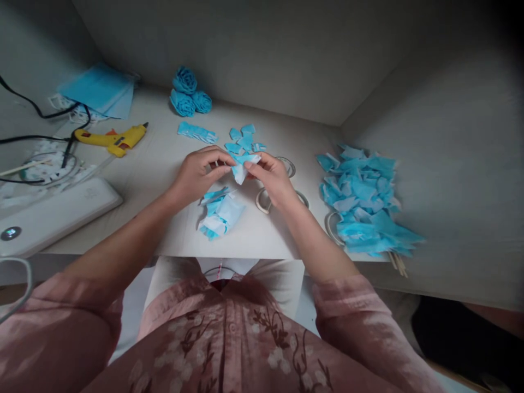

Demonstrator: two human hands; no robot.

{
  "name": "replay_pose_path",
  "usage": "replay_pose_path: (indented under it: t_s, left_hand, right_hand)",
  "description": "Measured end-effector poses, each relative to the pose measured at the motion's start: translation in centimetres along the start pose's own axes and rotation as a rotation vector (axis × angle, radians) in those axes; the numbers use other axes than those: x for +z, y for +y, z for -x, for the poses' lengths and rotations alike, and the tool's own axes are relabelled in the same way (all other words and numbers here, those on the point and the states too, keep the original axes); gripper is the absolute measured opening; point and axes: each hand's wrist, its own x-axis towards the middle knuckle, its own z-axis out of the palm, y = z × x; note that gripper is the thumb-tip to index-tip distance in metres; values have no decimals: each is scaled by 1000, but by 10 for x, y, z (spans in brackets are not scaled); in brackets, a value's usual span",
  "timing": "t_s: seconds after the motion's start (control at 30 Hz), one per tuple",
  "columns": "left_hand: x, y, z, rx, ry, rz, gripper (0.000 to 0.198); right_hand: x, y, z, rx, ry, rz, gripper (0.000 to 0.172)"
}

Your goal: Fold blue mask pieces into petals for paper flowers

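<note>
Between my hands, above the middle of the table, is a small blue-and-white piece of mask fabric (240, 170), folded and creased. My left hand (201, 173) pinches its left edge with thumb and fingertips. On the other side my right hand (270, 173) grips it, thumb lying on top. Just beyond them lie several small blue cut pieces (244, 139), and a stack of blue strips (197, 132) sits farther left. Nearer to me is a loose heap of blue and white pieces (221, 214). Partly hidden under my right wrist are rolls of tape (264, 201).
Three blue fabric roses (184, 101) stand at the back. Blue face masks (98, 90), a yellow glue gun (118, 141), black cables and a white power bank (61, 215) occupy the left. A large pile of blue fabric pieces (362, 191) with sticks (398, 264) lies right, beside the wall.
</note>
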Motion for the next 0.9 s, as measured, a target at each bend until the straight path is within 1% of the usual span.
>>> replay_pose_path:
  t_s: [0.13,0.3,0.5,0.6,0.7,0.77,0.9]
  left_hand:
    - [-2,1,-1,22,-7,-30,13]
    - [2,1,0,30,4,-30,12]
    - [7,4,3,-13,13,-13,11]
    - [9,4,4,-50,27,6,9]
    - [9,4,5,-74,65,37,14]
    - [9,4,5,-79,74,49,17]
    - [7,5,4,-92,38,40,8]
  right_hand:
    - [0,0,0,8,4,31,28]
    - [2,0,0,-18,-18,30,28]
    - [3,0,1,-22,-26,65,32]
    - [3,0,2,-25,-32,50,30]
    - [3,0,2,-28,-37,45,27]
    - [3,0,2,-26,-36,58,29]
    - [3,1,1,-19,-38,68,34]
